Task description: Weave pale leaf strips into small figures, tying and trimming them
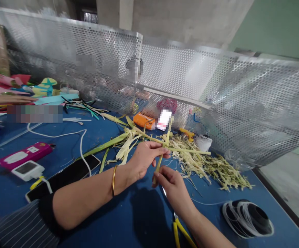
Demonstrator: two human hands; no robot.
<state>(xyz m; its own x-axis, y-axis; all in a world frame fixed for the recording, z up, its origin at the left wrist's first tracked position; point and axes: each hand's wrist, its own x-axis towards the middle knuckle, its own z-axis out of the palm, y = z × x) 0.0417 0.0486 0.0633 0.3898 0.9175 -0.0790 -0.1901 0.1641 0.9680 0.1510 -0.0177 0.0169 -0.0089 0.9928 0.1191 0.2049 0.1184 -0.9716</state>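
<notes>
My left hand (145, 159) is closed around a bundle of green and pale leaf strips (139, 136) where the strips cross, holding it above the blue table (128, 220). My right hand (171, 186) pinches the lower end of one pale strip (159, 164) just below the left hand. A gold bangle (114, 179) sits on my left wrist. Long strips trail left toward a black phone (66, 175).
A heap of shredded leaf scraps (211, 165) lies right of my hands. Yellow-handled pliers (179, 230) rest under my right wrist, a spool of thin cord (247, 217) at right. A pink device (25, 155), white charger (28, 170), orange box (144, 120) and perforated metal screen (216, 86) surround the area.
</notes>
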